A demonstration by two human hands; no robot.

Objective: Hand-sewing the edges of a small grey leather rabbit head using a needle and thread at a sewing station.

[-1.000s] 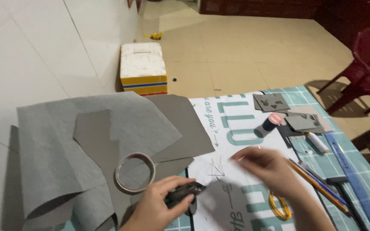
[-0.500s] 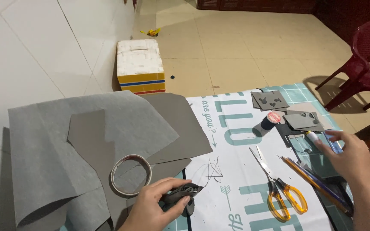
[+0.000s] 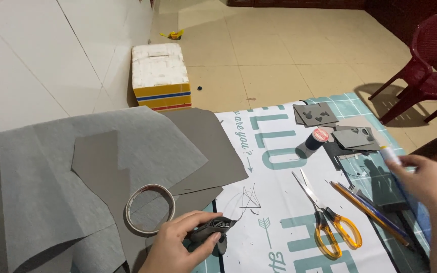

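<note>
Left hand: the left hand (image 3: 178,245) lies at the near edge, fingers curled and pinching a small dark grey folded felt piece (image 3: 211,231) against the tabletop
Right hand: the right hand (image 3: 423,182) hovers at the right, fingers closed round a white tube (image 3: 389,154) whose tip sticks out toward the far side
Tape ring: a roll of tape (image 3: 149,209) lies flat just left of the left hand, on the grey sheets
Scissors: orange-handled scissors (image 3: 324,215) lie between the two hands, blades pointing far-left, apart from both
Pencils: a few pencils (image 3: 367,212) lie slanted just right of the scissors, under the right hand's reach
Ruler: a blue ruler (image 3: 416,210) runs along the right edge, partly hidden by the right hand
Felt sheets: large grey felt sheets (image 3: 51,177) overlap and cover the left half, one edge folded up near
Poster: a white printed poster (image 3: 279,202) with teal lettering spreads under the scissors
Mat: a teal gridded cutting mat (image 3: 350,103) shows past the poster's right and far edges
Thread spool: a dark spool with a red top (image 3: 313,141) stands farther off, on the poster
Cut scraps: small grey felt scraps (image 3: 317,114) with cut-out shapes lie at the far right
Box: a white foam box (image 3: 160,76) with yellow, blue and red bands sits on the floor against the wall
Room: beige tiled floor (image 3: 279,50), white tiled wall (image 3: 36,55) on the left, a red plastic chair (image 3: 426,60) far right
</note>
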